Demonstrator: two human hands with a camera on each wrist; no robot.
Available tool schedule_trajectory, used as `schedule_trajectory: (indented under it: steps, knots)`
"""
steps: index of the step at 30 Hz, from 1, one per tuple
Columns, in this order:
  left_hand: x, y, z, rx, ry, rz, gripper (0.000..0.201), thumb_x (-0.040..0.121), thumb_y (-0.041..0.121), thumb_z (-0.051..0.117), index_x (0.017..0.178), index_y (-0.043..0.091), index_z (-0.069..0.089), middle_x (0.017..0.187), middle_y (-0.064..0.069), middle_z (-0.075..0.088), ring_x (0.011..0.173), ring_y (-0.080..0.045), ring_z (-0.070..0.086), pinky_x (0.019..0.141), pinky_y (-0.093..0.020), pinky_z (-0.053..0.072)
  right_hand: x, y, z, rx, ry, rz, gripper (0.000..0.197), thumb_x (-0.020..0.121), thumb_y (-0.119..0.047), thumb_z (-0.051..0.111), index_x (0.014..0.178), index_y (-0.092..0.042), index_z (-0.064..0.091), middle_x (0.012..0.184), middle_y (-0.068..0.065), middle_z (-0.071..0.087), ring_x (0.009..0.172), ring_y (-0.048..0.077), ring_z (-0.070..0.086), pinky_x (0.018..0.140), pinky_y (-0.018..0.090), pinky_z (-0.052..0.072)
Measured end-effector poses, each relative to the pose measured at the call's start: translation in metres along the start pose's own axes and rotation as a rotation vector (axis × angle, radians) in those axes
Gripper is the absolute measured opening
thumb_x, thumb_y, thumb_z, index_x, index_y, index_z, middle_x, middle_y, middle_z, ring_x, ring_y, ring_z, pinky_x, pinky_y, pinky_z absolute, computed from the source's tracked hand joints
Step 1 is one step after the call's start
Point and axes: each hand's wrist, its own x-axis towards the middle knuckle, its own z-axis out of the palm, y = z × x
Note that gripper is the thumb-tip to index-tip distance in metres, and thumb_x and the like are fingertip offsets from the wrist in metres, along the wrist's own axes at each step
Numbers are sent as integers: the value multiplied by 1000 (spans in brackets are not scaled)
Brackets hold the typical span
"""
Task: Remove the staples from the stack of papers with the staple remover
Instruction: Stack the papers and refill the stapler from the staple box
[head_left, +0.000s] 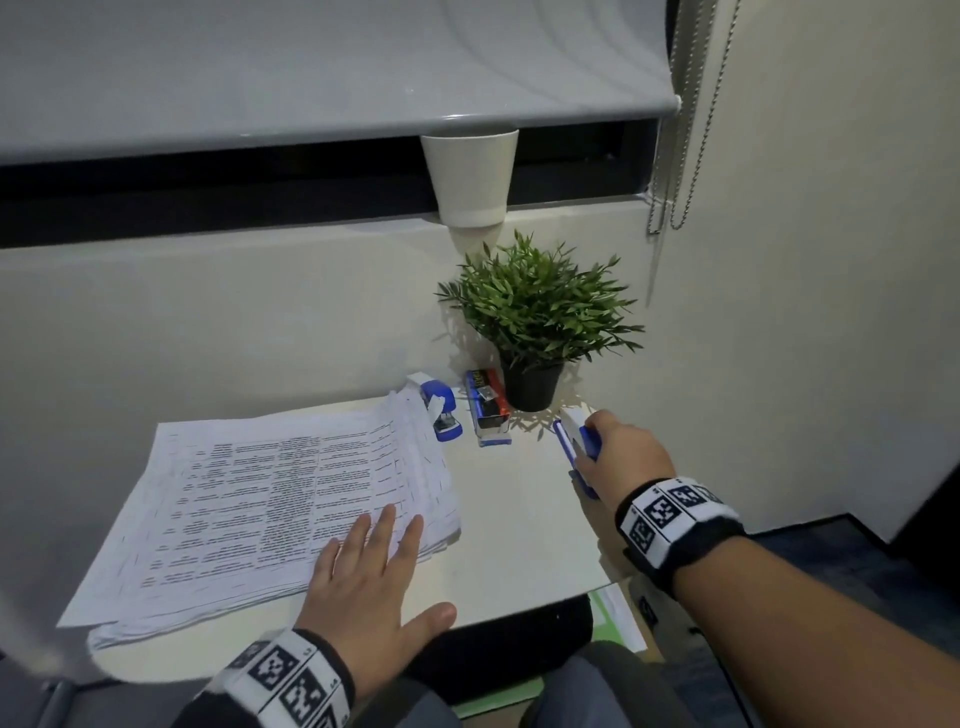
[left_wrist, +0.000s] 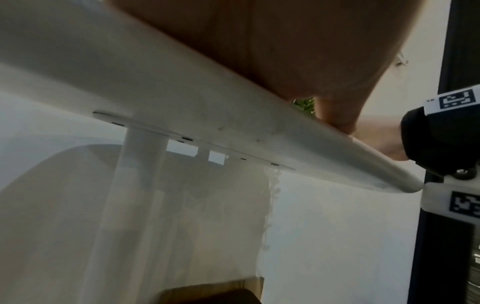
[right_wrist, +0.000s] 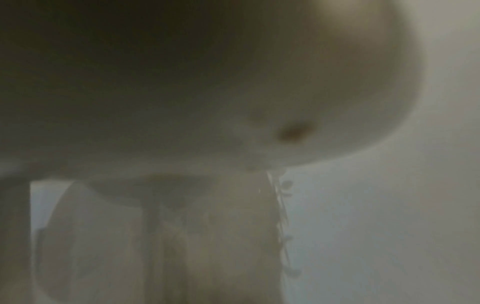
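Meanwhile right hand (head_left: 621, 447) grips staple remover (head_left: 576, 446); left hand (head_left: 371, 566) flat on papers (head_left: 270, 499).

the stack of papers (head_left: 270, 499) lies on the left of the table (head_left: 519, 519). behind its far right corner sits a stapler (head_left: 440, 410), then a staple box (head_left: 487, 408) to the right, then a potted plant (head_left: 535, 322). a cup (head_left: 470, 176) stands on the sill above.
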Motion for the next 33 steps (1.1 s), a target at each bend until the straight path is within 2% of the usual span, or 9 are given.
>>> schedule_trajectory:
  steps: [8, 10, 12, 16, 20, 25, 27, 29, 33]
  knots:
    - [1, -8, 14, -44, 157, 23, 106, 40, 83, -31, 129, 26, -38, 138, 5, -41, 128, -15, -36, 103, -38, -21, -18, -8, -15, -57, -52, 21, 53, 92, -59, 50, 130, -23, 50, 119, 6, 60, 102, 25, 54, 85, 34, 47]
    - [1, -8, 15, 10, 131, -15, 104, 61, 86, -17, 146, 28, -9, 152, -3, -13, 142, -25, -6, 107, -38, -10, -31, -21, -24, -155, 41, -39, 60, 91, -66, 40, 138, -28, 45, 133, 2, 52, 119, 25, 47, 98, 39, 41]
    - [-4, -6, 12, -38, 96, -69, 90, 78, 82, 4, 145, 29, 30, 150, -8, 23, 136, -32, 33, 106, -39, 0, -43, -43, -32, -102, 98, -136, 59, 92, -64, 42, 140, -30, 44, 137, 0, 47, 125, 23, 41, 102, 39, 37]
    - [-11, -12, 13, -90, 151, -104, 86, 77, 84, 11, 139, 32, 43, 146, -10, 37, 130, -37, 42, 105, -42, 5, -45, -93, -22, 204, -157, -180, 50, 94, -43, 56, 139, -22, 47, 139, 1, 47, 124, 19, 47, 100, 33, 41]
    - [-13, -16, 16, -107, 231, -87, 105, 51, 89, -18, 142, 36, -19, 146, -1, -27, 143, -31, -14, 103, -44, -20, -11, -133, 6, 167, -249, -142, 48, 97, -22, 53, 143, -15, 40, 145, 12, 42, 127, 28, 50, 101, 34, 42]
    - [-14, -17, 20, -38, 248, -127, 107, 47, 87, -20, 143, 39, -20, 143, 0, -33, 141, -34, -19, 103, -51, -18, 22, -153, 20, -58, -328, -220, 66, 95, -22, 44, 150, -43, 13, 159, 15, 16, 143, 41, 24, 114, 52, 29]
    - [-15, -19, 15, -1, 254, -136, 99, 63, 88, -6, 148, 39, 11, 154, -9, -2, 141, -42, 10, 107, -49, -1, 29, -154, 18, -109, -353, -251, 68, 96, -26, 42, 151, -46, 7, 162, 13, 13, 144, 41, 23, 113, 50, 26]
    - [-20, -21, 15, -98, 143, -124, 88, 77, 84, 14, 132, 28, 53, 138, -17, 48, 120, -45, 50, 97, -51, 22, 36, -156, 18, -154, -363, -263, 66, 97, -27, 41, 151, -45, 7, 160, 11, 20, 138, 41, 36, 109, 46, 34]
    - [-20, -28, 28, -69, 211, -40, 84, 78, 82, 20, 127, 22, 53, 126, -16, 59, 109, -43, 59, 93, -51, 26, 65, -165, 30, -192, -409, -248, 65, 81, -33, 45, 138, -48, 17, 126, 10, 52, 100, 37, 60, 93, 49, 50]
